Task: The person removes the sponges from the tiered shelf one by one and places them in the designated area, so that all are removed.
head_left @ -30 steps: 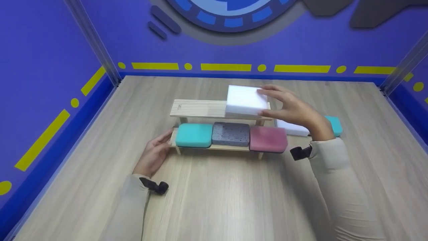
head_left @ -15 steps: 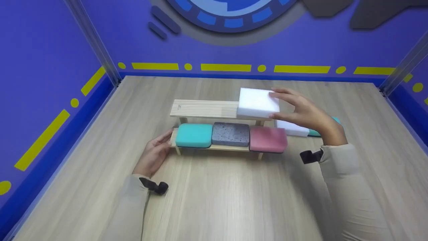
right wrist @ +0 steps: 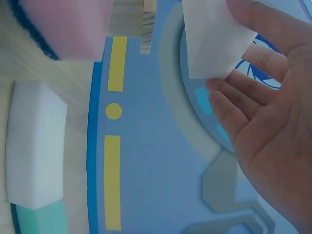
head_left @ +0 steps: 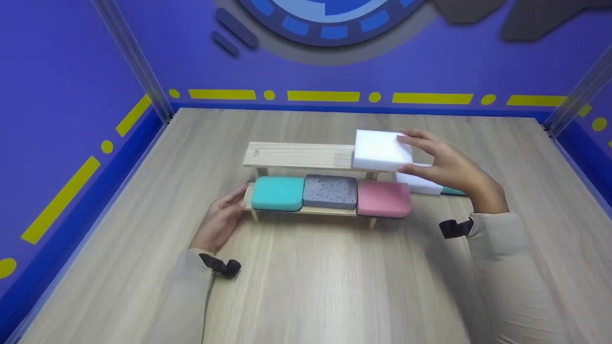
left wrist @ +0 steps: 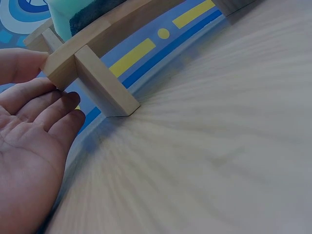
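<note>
A two-tier wooden rack (head_left: 296, 155) stands on the table. My left hand (head_left: 219, 220) pinches the left end of its lower tier; in the left wrist view the thumb lies above the board and the fingers (left wrist: 63, 109) are below and beside it. With my right hand (head_left: 444, 162) I hold a white block-shaped sponge (head_left: 382, 149) by its right side, thumb in front. It is over the right end of the upper tier, and the right wrist view shows a gap between sponge and wood. Along the lower tier lie a teal sponge (head_left: 277, 193), a grey pitted sponge (head_left: 330, 191) and a pink sponge (head_left: 384, 198).
Right of the rack, a second white sponge (head_left: 418, 180) lies on the table. Beside it is another teal sponge (right wrist: 41, 219), mostly hidden by my right hand in the head view. Blue panels (head_left: 306, 71) border the table at the back and sides.
My right hand has moved the white sponge to the right and slightly toward me, from the upper tier's middle-right to its right end. The left hand and rack have stayed put.
</note>
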`<state>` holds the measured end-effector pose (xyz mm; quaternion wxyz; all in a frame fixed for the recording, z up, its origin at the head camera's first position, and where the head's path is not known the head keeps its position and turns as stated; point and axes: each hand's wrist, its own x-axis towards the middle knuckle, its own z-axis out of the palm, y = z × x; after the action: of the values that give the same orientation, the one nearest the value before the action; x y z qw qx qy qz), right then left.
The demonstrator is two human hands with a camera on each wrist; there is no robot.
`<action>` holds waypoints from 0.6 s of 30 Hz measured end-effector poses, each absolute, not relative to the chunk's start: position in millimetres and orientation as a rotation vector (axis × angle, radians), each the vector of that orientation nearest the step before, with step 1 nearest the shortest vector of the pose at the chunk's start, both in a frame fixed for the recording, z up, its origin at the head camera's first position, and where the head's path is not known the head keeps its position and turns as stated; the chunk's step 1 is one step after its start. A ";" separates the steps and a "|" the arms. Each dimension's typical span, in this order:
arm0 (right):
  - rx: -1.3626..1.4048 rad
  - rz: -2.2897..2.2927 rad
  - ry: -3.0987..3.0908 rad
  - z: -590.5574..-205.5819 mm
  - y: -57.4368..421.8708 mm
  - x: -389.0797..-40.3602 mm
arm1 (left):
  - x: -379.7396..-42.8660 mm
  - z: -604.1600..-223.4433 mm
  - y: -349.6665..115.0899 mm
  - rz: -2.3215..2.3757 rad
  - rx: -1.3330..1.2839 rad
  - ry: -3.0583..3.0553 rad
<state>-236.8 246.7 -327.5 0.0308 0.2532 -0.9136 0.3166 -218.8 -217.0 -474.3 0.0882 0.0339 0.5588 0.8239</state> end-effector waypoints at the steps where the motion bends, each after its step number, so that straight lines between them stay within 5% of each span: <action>1: 0.777 0.975 -2.813 -328.1 247.9 -236.4 | -219.1 -474.4 -217.0 2.450 0.094 1.672; 18: 0.762 0.945 -2.782 -339.5 272.2 -230.0 | -219.1 -473.1 -217.2 2.413 0.061 1.708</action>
<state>-230.0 272.2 -339.5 0.0529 0.2506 -0.9153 0.3109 -219.1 -217.2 -473.1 0.0923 0.0205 0.5753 0.8125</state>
